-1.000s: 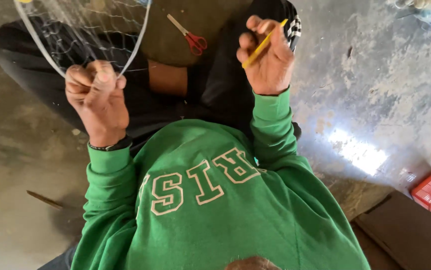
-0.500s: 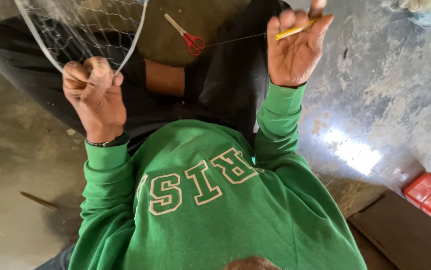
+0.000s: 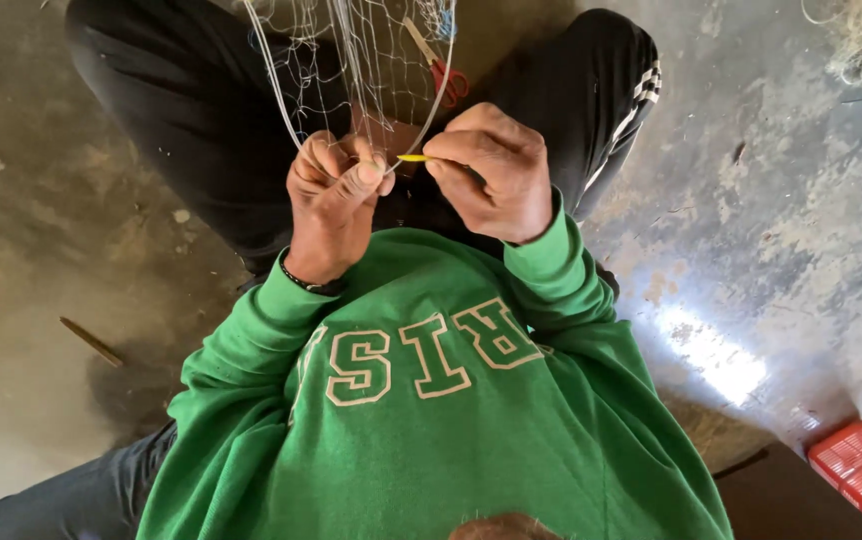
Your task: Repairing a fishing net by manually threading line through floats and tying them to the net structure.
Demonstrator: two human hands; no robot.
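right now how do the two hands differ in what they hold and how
The left hand is a closed fist gripping the net and its white cord; the right hand pinches a small yellow needle, fingers curled. The left thumb points up; the right's knuckles face the camera. Both meet at the net's edge.

No packages, labels, signs, screens.

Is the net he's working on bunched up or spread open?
Spread open: the net fans out from the left hand, its mesh holes showing against the dark trousers.
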